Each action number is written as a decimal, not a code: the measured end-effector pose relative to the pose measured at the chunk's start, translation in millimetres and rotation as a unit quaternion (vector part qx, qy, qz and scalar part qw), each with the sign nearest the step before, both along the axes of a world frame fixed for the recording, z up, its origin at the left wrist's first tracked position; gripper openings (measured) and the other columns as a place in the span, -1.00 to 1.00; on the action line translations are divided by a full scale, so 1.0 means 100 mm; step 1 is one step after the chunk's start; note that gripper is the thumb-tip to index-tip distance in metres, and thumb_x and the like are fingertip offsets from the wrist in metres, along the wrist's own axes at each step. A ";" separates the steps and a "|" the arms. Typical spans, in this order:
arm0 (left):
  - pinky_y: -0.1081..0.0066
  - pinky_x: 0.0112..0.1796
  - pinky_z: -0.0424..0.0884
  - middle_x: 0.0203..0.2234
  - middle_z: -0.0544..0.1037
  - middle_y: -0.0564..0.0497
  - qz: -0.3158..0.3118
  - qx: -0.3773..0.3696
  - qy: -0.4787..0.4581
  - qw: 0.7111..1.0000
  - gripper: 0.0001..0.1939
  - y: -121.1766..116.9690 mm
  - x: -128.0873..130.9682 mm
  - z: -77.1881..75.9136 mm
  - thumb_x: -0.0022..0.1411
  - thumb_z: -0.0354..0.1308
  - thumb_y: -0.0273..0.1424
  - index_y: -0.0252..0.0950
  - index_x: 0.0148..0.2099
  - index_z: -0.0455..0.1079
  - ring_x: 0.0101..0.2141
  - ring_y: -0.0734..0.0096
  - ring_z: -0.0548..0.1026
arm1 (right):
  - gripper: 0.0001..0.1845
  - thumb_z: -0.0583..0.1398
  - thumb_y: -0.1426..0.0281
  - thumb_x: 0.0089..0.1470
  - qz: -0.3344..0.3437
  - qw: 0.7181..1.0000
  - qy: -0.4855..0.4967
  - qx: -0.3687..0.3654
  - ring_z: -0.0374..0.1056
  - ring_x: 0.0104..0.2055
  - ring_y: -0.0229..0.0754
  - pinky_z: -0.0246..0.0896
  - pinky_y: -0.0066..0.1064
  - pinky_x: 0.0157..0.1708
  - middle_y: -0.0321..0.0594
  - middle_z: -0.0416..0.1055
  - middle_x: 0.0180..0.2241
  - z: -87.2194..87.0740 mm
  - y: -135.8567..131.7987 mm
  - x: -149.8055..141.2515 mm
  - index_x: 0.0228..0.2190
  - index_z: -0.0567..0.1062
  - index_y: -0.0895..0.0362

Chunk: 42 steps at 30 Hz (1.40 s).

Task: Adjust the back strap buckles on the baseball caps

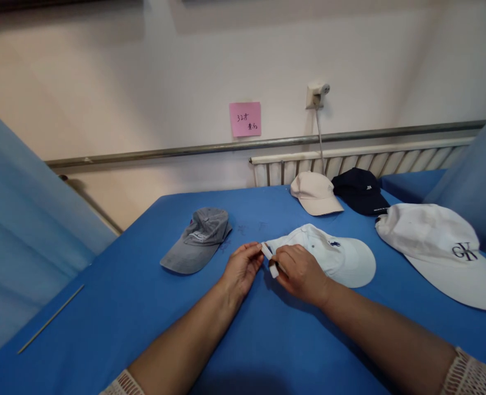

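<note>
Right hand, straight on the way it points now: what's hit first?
Past the white strap at its fingertips, the right hand would likely meet the left hand first, just ahead of it; depth between them is hard to judge.

Left front: a wide lane of table (135,312) lies open between the stick (51,318), low and flat, and the left arm (185,343).
Left rear: the grey cap (204,233) stands in the way, near the left hand (243,269).
Middle rear: a passage opens between grey cap and pink cap (314,192).
Right rear: pink and navy cap (358,189) block side by side.
Right: only a narrow gap separates pale cap (347,263) and white cap (432,230).
Front: open wedge between both arms.
</note>
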<state>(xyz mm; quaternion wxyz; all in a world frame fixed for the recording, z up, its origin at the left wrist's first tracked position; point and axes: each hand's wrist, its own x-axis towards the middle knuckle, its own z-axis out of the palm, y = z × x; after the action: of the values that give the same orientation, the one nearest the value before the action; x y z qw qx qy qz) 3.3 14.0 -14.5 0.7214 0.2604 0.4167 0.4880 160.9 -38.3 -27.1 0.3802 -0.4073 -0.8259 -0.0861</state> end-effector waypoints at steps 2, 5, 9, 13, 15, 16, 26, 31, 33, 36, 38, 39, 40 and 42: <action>0.58 -0.38 0.45 -0.48 0.52 0.04 0.002 0.001 0.001 1.000 -0.81 0.00 0.01 0.02 -0.02 0.28 -0.66 -0.38 -0.36 0.37 -0.48 0.55 0.50 | -0.93 0.09 0.52 0.13 -0.012 1.000 0.009 -0.014 0.29 -0.32 -0.11 0.13 -0.28 -0.28 -0.16 0.41 -0.40 0.01 0.00 -0.01 -0.35 0.37 0.14; 0.58 -0.44 0.45 -0.53 0.51 0.03 -0.023 0.005 0.016 1.000 -0.80 -0.07 0.05 0.03 -0.01 0.31 -0.60 -0.37 -0.36 0.34 -0.52 0.54 0.49 | -0.81 0.17 0.46 0.06 -0.029 0.999 0.011 -0.036 0.31 -0.25 -0.05 0.14 -0.26 -0.27 -0.10 0.43 -0.30 0.01 -0.01 -0.01 -0.22 0.36 0.17; 0.59 -0.61 0.34 -0.59 0.47 0.08 -0.044 0.015 0.056 0.997 -0.73 -0.16 0.10 0.00 -0.04 0.32 -0.56 -0.33 -0.29 0.31 -0.64 0.56 0.42 | -0.77 0.19 0.50 -0.05 -0.033 0.999 -0.010 -0.021 0.31 -0.26 -0.04 0.12 -0.21 -0.22 -0.13 0.43 -0.32 -0.01 -0.02 -0.02 -0.26 0.37 0.17; 0.59 -0.57 0.37 -0.60 0.46 0.11 -0.021 0.047 0.076 0.996 -0.73 -0.17 0.11 -0.01 -0.07 0.32 -0.54 -0.34 -0.31 0.31 -0.62 0.58 0.41 | -0.88 0.15 0.52 0.03 -0.022 1.000 0.001 0.001 0.32 -0.29 -0.09 0.11 -0.23 -0.20 -0.18 0.43 -0.37 -0.01 -0.02 -0.02 -0.32 0.38 0.15; 0.59 -0.55 0.38 -0.61 0.45 0.11 -0.018 0.050 0.089 0.995 -0.74 -0.17 0.11 0.00 -0.07 0.33 -0.52 -0.34 -0.32 0.31 -0.61 0.58 0.42 | -0.96 0.14 0.50 0.09 -0.027 1.000 0.012 0.007 0.32 -0.32 -0.11 0.11 -0.25 -0.22 -0.19 0.43 -0.40 0.00 -0.01 0.00 -0.35 0.39 0.15; 0.59 -0.55 0.37 -0.62 0.45 0.11 -0.018 0.050 0.097 0.994 -0.74 -0.17 0.11 0.01 -0.06 0.33 -0.51 -0.34 -0.32 0.31 -0.61 0.58 0.42 | -0.97 0.13 0.49 0.11 -0.031 0.999 0.018 0.009 0.32 -0.33 -0.12 0.11 -0.26 -0.23 -0.19 0.43 -0.42 0.01 -0.01 0.01 -0.35 0.39 0.15; 0.61 -0.50 0.36 -0.62 0.43 0.13 0.033 0.051 0.071 0.996 -0.73 -0.05 0.07 -0.02 -0.07 0.34 -0.53 -0.32 -0.39 0.26 -0.59 0.62 0.40 | -0.93 0.14 0.52 0.05 -0.020 0.999 0.030 0.006 0.32 -0.38 -0.12 0.15 -0.27 -0.27 -0.20 0.41 -0.45 -0.01 -0.03 -0.02 -0.36 0.37 0.15; 0.48 -0.40 0.45 -0.46 0.53 0.02 -0.062 0.043 0.044 0.996 -0.67 -0.14 0.05 0.02 0.02 0.36 -0.38 -0.33 -0.16 0.38 -0.47 0.47 0.50 | -0.86 0.15 0.45 0.14 -0.010 0.994 0.108 -0.023 0.36 -0.30 -0.09 0.20 -0.24 -0.23 -0.14 0.44 -0.34 0.01 -0.03 0.05 -0.21 0.33 0.14; 0.46 -0.37 0.46 -0.41 0.55 0.00 -0.091 0.052 0.036 0.994 -0.57 -0.18 0.05 0.04 -0.01 0.39 -0.42 -0.31 -0.07 0.37 -0.43 0.45 0.52 | -0.79 0.15 0.45 0.15 0.047 0.990 0.120 -0.058 0.38 -0.21 -0.10 0.22 -0.24 -0.17 -0.13 0.47 -0.24 0.05 -0.03 0.09 -0.14 0.32 0.12; 0.48 -0.35 0.46 -0.41 0.56 0.01 -0.070 0.060 0.033 0.995 -0.54 -0.19 0.04 0.05 -0.07 0.41 -0.47 -0.32 -0.09 0.38 -0.43 0.47 0.52 | -0.76 0.10 0.51 0.17 0.120 0.982 0.114 -0.094 0.37 -0.12 -0.13 0.20 -0.24 -0.09 -0.16 0.47 -0.15 0.08 -0.02 0.12 -0.11 0.34 0.08; 0.48 -0.34 0.46 -0.41 0.56 0.01 -0.064 0.057 0.035 0.996 -0.55 -0.19 0.05 0.06 -0.07 0.42 -0.47 -0.33 -0.10 0.38 -0.43 0.47 0.51 | -0.86 0.09 0.49 0.20 0.115 0.982 0.115 -0.101 0.38 -0.20 -0.15 0.20 -0.26 -0.15 -0.19 0.48 -0.25 0.07 -0.01 0.12 -0.20 0.38 0.09; 0.48 -0.34 0.46 -0.42 0.56 0.01 -0.067 0.057 0.037 0.995 -0.55 -0.20 0.05 0.07 -0.07 0.42 -0.47 -0.34 -0.11 0.38 -0.43 0.48 0.51 | -0.91 0.10 0.47 0.21 0.103 0.982 0.116 -0.104 0.37 -0.27 -0.16 0.19 -0.28 -0.19 -0.22 0.48 -0.33 0.05 0.00 0.12 -0.26 0.39 0.09; 0.48 -0.34 0.46 -0.42 0.55 0.01 -0.072 0.059 0.038 0.995 -0.54 -0.21 0.06 0.08 -0.08 0.43 -0.47 -0.35 -0.10 0.39 -0.43 0.48 0.51 | -0.93 0.11 0.44 0.22 0.091 0.983 0.118 -0.108 0.35 -0.33 -0.17 0.18 -0.29 -0.23 -0.25 0.46 -0.39 0.04 0.00 0.11 -0.31 0.40 0.09; 0.48 -0.33 0.46 -0.42 0.55 0.01 -0.089 0.063 0.036 0.993 -0.52 -0.23 0.07 0.08 -0.09 0.43 -0.48 -0.36 -0.09 0.39 -0.43 0.48 0.51 | -0.90 0.11 0.40 0.23 0.072 0.981 0.133 -0.119 0.34 -0.38 -0.19 0.15 -0.31 -0.25 -0.27 0.46 -0.43 0.02 0.00 0.09 -0.33 0.42 0.09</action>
<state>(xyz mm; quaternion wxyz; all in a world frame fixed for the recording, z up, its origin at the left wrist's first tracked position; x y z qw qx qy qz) 10.5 -9.4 -6.2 0.7287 0.3585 0.3862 0.4374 170.3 -38.5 -24.8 0.4410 -0.3969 -0.7993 0.0954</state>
